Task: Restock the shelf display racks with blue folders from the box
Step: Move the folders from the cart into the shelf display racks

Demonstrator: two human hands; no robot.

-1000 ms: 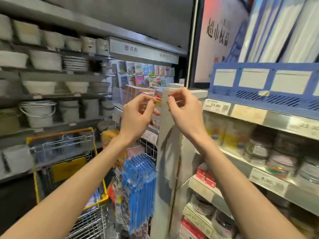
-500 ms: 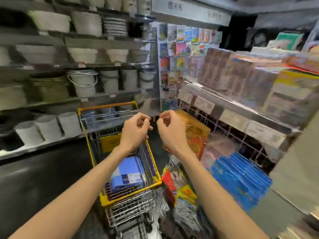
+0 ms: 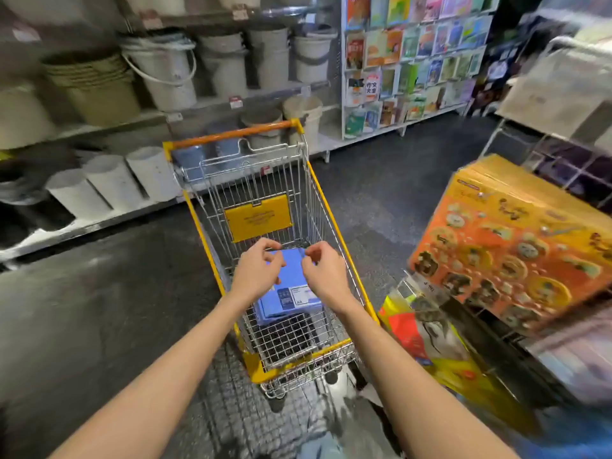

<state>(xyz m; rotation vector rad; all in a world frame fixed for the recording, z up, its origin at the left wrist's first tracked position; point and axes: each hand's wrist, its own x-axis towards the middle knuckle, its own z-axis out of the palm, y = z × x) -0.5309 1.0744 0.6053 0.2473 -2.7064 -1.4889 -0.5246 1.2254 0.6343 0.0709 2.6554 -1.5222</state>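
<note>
the blue folder pack (image 3: 287, 308) lies flat on the basket floor of the cart (image 3: 231, 135), under both hands. its long axis runs down the cart's length, away from the person, with the labelled end nearer them. it looks stiff, flat and slick-faced, probably with some weight, so i'd take it by the two long edges. the left hand (image 3: 256, 271) and right hand (image 3: 323, 273) hover above it with fingers curled towards the thumbs. i cannot tell whether they pinch anything.

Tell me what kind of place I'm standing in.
Most likely a retail store aisle: a yellow wire shopping cart stands ahead, shelves of buckets bear price tags, and a rack of books fills the back wall.
</note>
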